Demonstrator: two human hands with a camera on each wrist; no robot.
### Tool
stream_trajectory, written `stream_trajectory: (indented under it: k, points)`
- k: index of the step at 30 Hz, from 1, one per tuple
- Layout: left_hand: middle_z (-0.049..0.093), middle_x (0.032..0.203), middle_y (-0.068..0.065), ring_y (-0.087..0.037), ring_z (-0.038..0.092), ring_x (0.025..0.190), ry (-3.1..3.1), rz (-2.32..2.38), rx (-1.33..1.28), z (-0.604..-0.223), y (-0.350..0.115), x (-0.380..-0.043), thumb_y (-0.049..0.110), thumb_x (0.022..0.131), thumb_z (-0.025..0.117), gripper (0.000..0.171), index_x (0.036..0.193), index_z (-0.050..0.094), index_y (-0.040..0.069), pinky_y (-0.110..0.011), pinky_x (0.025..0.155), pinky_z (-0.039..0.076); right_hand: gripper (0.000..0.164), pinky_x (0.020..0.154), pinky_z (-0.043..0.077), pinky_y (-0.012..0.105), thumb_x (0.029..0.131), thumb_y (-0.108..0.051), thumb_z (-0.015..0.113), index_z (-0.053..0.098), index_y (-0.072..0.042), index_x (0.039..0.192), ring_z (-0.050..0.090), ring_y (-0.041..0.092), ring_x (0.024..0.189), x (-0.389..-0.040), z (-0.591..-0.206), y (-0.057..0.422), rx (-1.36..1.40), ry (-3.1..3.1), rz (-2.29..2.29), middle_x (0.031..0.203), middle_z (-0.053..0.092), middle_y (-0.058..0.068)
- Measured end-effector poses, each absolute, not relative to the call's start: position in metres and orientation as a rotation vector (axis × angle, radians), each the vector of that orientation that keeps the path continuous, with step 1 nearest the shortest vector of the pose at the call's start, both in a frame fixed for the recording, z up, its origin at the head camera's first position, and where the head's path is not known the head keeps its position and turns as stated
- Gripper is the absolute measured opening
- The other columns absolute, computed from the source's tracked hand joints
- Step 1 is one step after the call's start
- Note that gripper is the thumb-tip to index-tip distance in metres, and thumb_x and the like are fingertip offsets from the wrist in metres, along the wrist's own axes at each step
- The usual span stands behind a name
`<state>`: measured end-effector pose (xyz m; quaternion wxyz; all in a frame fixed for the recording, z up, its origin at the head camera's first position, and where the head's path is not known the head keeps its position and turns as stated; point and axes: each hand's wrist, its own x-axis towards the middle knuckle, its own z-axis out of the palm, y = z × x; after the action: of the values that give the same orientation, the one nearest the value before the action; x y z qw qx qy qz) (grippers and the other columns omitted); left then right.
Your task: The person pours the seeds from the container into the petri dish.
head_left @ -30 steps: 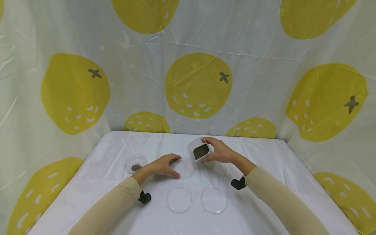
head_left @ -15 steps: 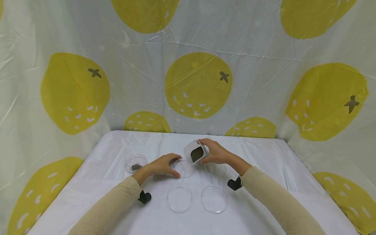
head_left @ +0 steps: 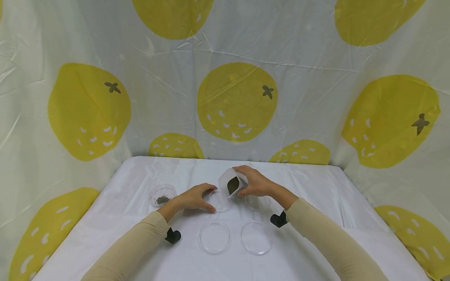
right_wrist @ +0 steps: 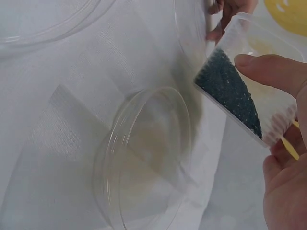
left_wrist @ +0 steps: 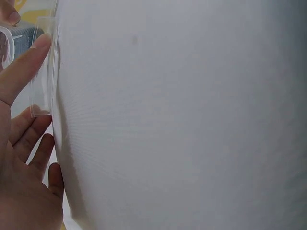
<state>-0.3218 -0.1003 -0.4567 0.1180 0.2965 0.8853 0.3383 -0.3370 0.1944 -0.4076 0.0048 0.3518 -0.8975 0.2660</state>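
My right hand (head_left: 258,183) grips a squarish translucent plastic container (head_left: 224,180) part-filled with dark, soil-like grains. The container is tilted to the left, its mouth over the far edge of a clear petri dish (head_left: 219,203). In the right wrist view the grains (right_wrist: 225,84) slope toward the container's lower side, and the thumb presses its wall. My left hand (head_left: 193,198) holds that petri dish at its left side, thumb on the near rim and fingers at the far rim. The left wrist view shows the dish wall (left_wrist: 43,91) between thumb and fingers.
Another clear petri dish (head_left: 258,203) sits under the right wrist. Two more, a left one (head_left: 215,239) and a right one (head_left: 256,239), lie nearer on the white tablecloth (head_left: 190,261). Behind the left wrist stands a dish (head_left: 169,189) with some dark grains.
My right hand has moved a little left and tipped the container further, bringing it over the held dish. The left hand has stayed in place.
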Motion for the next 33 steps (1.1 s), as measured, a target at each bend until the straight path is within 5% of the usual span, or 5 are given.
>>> stream_trajectory:
  k: [33]
  points:
    - [0.056,0.144,-0.011,-0.029,0.046,0.14,2.591,0.996,0.887,-0.458,-0.1,-0.323,0.031,0.078,0.093,0.082,0.146,0.054,0.005,-0.046,0.117,0.033,0.092,0.112,0.04,0.052,0.073,-0.017,0.096,0.048,-0.007,0.15,0.042,0.036,0.139,-0.336,-0.418,0.189,1.113,-2.667,0.56,0.151,0.047,0.015]
